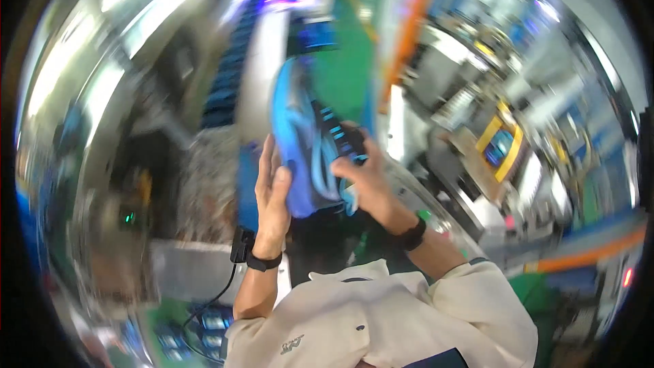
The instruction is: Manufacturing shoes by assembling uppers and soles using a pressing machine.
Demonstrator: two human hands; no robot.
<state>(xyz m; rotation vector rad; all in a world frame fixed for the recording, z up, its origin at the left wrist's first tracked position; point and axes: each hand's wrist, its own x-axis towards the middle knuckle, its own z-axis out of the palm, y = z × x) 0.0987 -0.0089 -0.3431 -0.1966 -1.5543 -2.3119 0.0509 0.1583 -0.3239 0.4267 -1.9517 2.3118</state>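
So there's this blue sneaker [306, 143], bright blue fading to a purplish tone lower down, with dark laces running up the middle, and it's being held up in the air right in front of the person, about mid-frame, toe end pointing up and away. The left hand [272, 191] is flat against the shoe's left side, fingers stretched out long and together, palm pressed on it like a support. The right hand [364, 177] is over on the lace side, fingers curled in and gripping at the laces or the tongue area, though it's too blurry to say exactly which bit it's pinching. Both wrists have a black band on them, and a black cable [214, 300] hangs down from a small black box by the left one. The person's wearing a cream-coloured work shirt [381, 320], sleeves ending near the elbow. Everything around is smeared by motion: a grey conveyor line [262, 61] with a row of blue bits stretches off behind the shoe, green floor [344, 75] past that, an orange beam [409, 27] to the right, and some yellow-framed machine [501, 146] on the right side.
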